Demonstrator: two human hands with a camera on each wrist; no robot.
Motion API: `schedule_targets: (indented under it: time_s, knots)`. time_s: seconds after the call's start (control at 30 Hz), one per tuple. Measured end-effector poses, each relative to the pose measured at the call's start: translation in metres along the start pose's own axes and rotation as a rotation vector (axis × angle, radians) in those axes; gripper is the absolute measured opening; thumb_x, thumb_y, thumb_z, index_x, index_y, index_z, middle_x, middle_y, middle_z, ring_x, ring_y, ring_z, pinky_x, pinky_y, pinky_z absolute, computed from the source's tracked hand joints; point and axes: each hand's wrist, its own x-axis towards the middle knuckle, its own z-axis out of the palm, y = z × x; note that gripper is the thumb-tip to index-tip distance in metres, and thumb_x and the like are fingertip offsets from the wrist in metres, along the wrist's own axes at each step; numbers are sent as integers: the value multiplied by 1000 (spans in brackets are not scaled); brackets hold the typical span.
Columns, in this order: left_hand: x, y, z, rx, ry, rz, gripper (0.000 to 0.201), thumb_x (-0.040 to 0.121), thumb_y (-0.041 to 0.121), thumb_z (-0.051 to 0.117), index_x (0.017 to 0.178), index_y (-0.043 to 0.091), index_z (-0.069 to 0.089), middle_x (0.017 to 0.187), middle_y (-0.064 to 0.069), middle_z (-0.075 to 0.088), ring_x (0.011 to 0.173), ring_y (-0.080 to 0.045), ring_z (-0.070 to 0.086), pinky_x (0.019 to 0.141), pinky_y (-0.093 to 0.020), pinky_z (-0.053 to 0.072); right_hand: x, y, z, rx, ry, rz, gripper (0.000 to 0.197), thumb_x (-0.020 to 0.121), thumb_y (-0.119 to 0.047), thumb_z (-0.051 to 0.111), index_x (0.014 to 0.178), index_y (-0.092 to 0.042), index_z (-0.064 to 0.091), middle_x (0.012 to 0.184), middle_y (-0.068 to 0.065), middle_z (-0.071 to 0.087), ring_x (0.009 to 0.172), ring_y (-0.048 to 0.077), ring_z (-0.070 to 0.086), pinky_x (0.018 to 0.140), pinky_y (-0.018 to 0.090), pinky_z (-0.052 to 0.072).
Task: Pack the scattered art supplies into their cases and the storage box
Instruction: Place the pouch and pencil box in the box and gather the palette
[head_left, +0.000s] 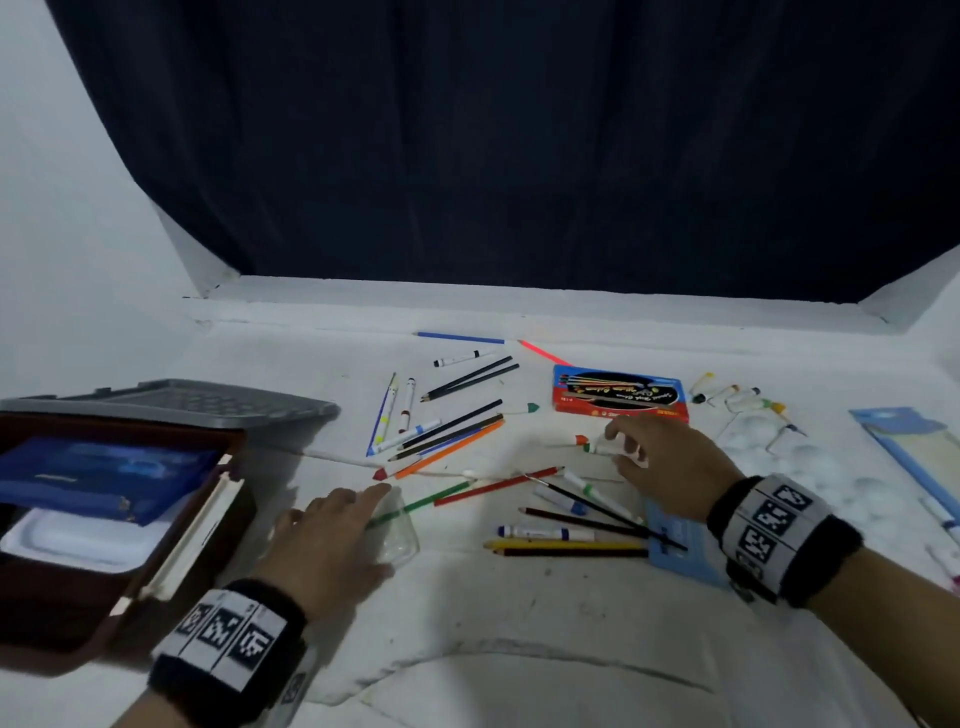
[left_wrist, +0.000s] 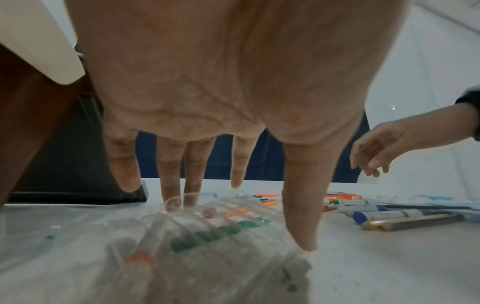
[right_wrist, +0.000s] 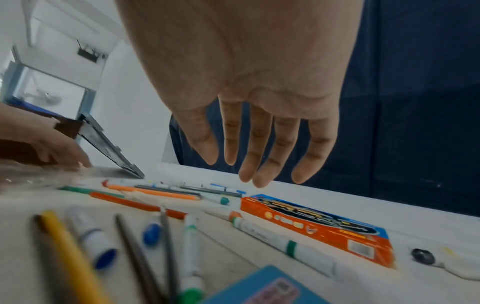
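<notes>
My left hand (head_left: 358, 509) lies flat with spread, straight fingers on a clear plastic marker case (head_left: 397, 535), near the open brown storage box (head_left: 171, 566). In the left wrist view its fingertips (left_wrist: 171, 201) touch the ribbed clear marker case (left_wrist: 207, 236). My right hand (head_left: 623, 447) hovers with straight fingers, holding nothing, over a white marker with a green cap (head_left: 592, 447). The right wrist view shows the right hand (right_wrist: 254, 168) above that green-capped marker (right_wrist: 272, 236) and the red and blue colour box (right_wrist: 319, 224). Pencils (head_left: 457, 436) and markers (head_left: 545, 532) lie scattered between the hands.
The storage box's grey lid (head_left: 182, 400) stands open behind it; a blue pouch (head_left: 104, 467) and a white tray (head_left: 72, 540) lie inside. Paint tubes (head_left: 737, 397) and a blue package (head_left: 914, 457) sit at the right. A light blue card (head_left: 675, 551) lies under my right wrist.
</notes>
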Motion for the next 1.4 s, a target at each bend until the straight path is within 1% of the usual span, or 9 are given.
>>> schedule_targets:
  time_s: [0.2, 0.33, 0.47, 0.57, 0.67, 0.8, 1.03, 1.2, 1.4]
  knots:
    - [4, 5, -5, -68, 84, 17, 85, 70, 59, 66, 133, 67, 10, 116, 23, 41, 120, -4, 45, 99, -42, 36, 63, 32, 2, -148, -56, -8, 41, 94, -32, 54, 133, -22, 50, 128, 3, 56, 116, 24, 50, 92, 41, 48]
    - [7, 8, -11, -225, 189, 139, 84, 73, 39, 72, 123, 77, 17, 105, 30, 41, 95, 2, 55, 84, -37, 47, 111, 49, 8, -306, -155, 4, 62, 88, -42, 58, 143, -27, 35, 141, 2, 41, 130, 25, 36, 101, 49, 41]
    - [12, 10, -21, -331, 284, 280, 78, 78, 6, 70, 131, 57, 45, 110, 17, 52, 81, 4, 54, 74, -21, 49, 150, 63, 16, -341, -320, 35, 89, 84, -53, 60, 153, -34, 8, 161, 2, 9, 148, 27, 7, 114, 56, 25]
    - [16, 15, -25, -400, 327, 327, 48, 90, 8, 54, 125, 40, 59, 114, 12, 56, 96, -5, 62, 82, -28, 52, 167, 69, 22, -287, -355, 29, 94, 82, -56, 61, 153, -35, 4, 153, 6, 26, 137, 29, 32, 107, 51, 36]
    - [17, 24, -29, -474, 351, 370, 42, 94, 3, 52, 122, 33, 64, 111, 13, 57, 104, -1, 59, 86, -20, 47, 170, 68, 26, -261, -302, 6, 90, 83, -54, 60, 152, -34, 8, 142, 5, 37, 122, 27, 44, 98, 48, 44]
    - [16, 37, -37, -537, 373, 409, 40, 94, 5, 57, 121, 33, 64, 109, 21, 57, 99, 2, 58, 83, -8, 41, 152, 58, 19, -309, -140, -87, 85, 86, -49, 58, 153, -30, 8, 144, 5, 35, 126, 27, 40, 101, 48, 39]
    - [5, 63, -42, -618, 397, 503, 38, 90, 8, 68, 116, 36, 68, 108, 19, 61, 103, -4, 62, 84, -17, 48, 79, 4, -15, -112, 69, -278, 85, 84, -59, 58, 152, -30, 16, 140, 0, 39, 123, 21, 40, 102, 43, 40]
    - [-8, 76, -36, -612, 429, 580, 26, 87, 33, 70, 113, 37, 70, 103, 19, 60, 95, 1, 60, 78, -13, 46, 9, -25, -24, 206, 142, -263, 78, 83, -71, 51, 148, -40, 21, 134, -11, 43, 120, 9, 42, 100, 35, 44]
    - [-21, 100, 4, -587, 217, 664, 33, 87, 46, 70, 118, 37, 68, 111, 19, 56, 101, 5, 57, 86, -16, 47, -55, -25, -17, 395, 139, -180, 61, 89, -62, 48, 142, -57, 20, 135, -15, 37, 115, 6, 50, 95, 30, 48]
